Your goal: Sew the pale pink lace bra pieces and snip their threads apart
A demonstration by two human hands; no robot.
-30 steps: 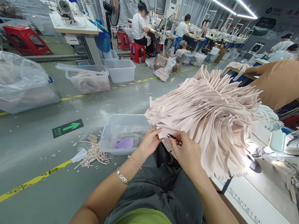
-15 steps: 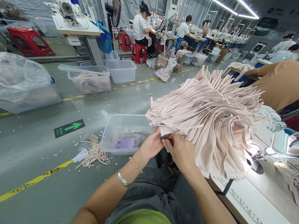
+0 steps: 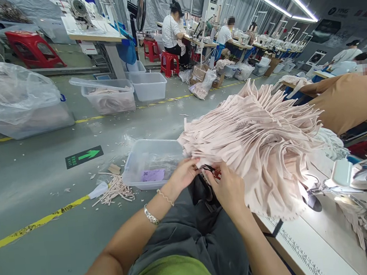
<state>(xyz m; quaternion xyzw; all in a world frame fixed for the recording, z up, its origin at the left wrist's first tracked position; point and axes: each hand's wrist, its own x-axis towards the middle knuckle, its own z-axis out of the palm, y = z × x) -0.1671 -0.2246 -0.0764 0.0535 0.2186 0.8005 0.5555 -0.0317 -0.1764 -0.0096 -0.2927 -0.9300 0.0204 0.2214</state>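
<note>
Left hand [image 3: 184, 174] pinches the fabric stack's [image 3: 254, 140] near edge, right hand [image 3: 228, 188] beside it seemingly gripping small snips [image 3: 212, 170].

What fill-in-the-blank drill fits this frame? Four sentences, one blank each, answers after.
1. The left hand pinches the edge of the pale ____ fabric pile.
2. The right hand holds small snips with ____ handles at that edge.
3. The clear plastic bin by the person's knee stands on the ____.
4. The arrow on the floor sign is ____.

Missing words: pink; red; floor; green
</note>
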